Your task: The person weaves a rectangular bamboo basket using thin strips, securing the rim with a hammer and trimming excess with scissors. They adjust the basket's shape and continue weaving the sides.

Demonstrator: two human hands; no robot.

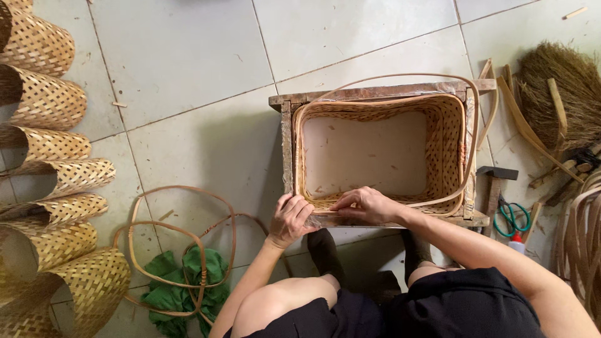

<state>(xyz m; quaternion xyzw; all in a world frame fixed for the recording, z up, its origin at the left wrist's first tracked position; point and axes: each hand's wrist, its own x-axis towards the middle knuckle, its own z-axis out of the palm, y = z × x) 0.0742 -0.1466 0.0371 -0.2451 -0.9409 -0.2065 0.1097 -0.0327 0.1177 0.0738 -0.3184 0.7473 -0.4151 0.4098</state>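
A rectangular woven bamboo basket wall (446,134) with no bottom sits inside a wooden frame (382,91) on the tiled floor. A thin cane strip (474,125) loops around its top rim. My left hand (289,220) rests on the frame's near left corner, fingers curled over the edge. My right hand (368,205) pinches the basket's near rim and the cane strip against the frame.
Several woven bamboo sleeves (56,188) lie stacked at the left. Bent cane hoops (181,244) lie over a green cloth (188,281). At the right are a hammer (494,188), green-handled scissors (513,216), a straw broom (557,94) and cane bundles (582,244).
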